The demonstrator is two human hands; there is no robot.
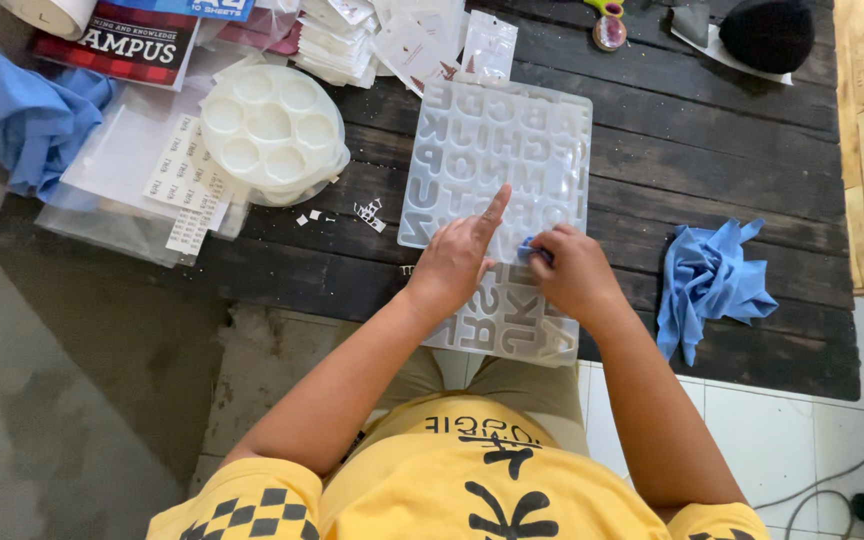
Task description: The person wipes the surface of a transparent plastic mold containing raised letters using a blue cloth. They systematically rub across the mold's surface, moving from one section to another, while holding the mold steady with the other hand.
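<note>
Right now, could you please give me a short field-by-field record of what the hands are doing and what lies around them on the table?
Surface: dark wooden plank table
Main item: clear silicone letter mould, lying flat
Left hand: index finger stretched out, pressing on the mould
Right hand: pinching a small blue scrap against the mould
To the right: crumpled blue cloth
To the left: white round palette with wells; second blue cloth at the table's corner
Far edge: stacked clear packets

A home craft corner: low dark plank table (712, 130) (on tiled floor) strewn with moulds (492, 150), paper packets (412, 40).
</note>
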